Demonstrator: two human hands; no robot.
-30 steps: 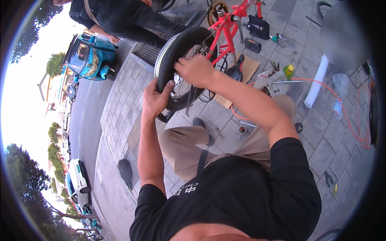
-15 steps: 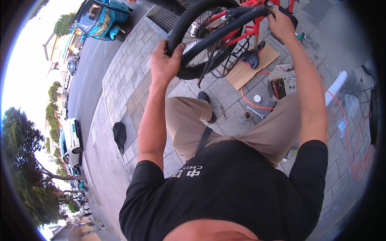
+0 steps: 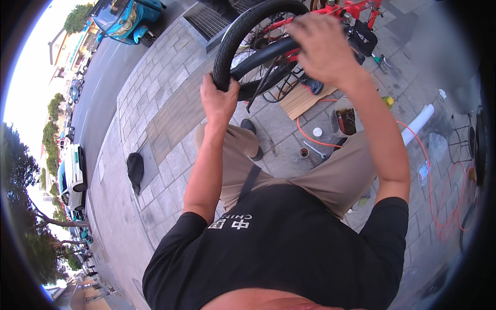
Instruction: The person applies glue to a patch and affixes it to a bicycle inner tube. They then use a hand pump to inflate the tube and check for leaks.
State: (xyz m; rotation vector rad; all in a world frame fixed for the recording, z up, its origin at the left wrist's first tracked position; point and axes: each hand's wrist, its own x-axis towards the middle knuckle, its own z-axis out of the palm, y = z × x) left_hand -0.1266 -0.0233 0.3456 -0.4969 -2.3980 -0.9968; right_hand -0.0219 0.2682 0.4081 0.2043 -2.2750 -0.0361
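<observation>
At the top of the view a bicycle wheel with a black tire (image 3: 226,49) stands tilted, joined to a red bicycle frame (image 3: 361,8). My left hand (image 3: 219,98) is closed on the tire's near left edge, thumb on the side facing me. A thick black inner tube (image 3: 268,53) runs from beside that hand across the wheel, partly outside the tire. My right hand (image 3: 325,51) is over the upper right stretch of the tube, smeared by motion. Its fingers hide that stretch, so their grip is unclear. A kickstand (image 3: 261,90) hangs below the wheel.
Cardboard (image 3: 305,103) lies under the bicycle. Near my knees are a wrench (image 3: 312,146), a small round tin (image 3: 304,153), a white lid (image 3: 317,132) and an open container (image 3: 344,120). An orange hose (image 3: 426,170) loops at right. A drain grate (image 3: 206,21) and blue vehicle (image 3: 121,20) are at upper left.
My right hand has moved left and down toward the wheel, from the tube's far end. My left hand stays on the tire. The view has shifted slightly.
</observation>
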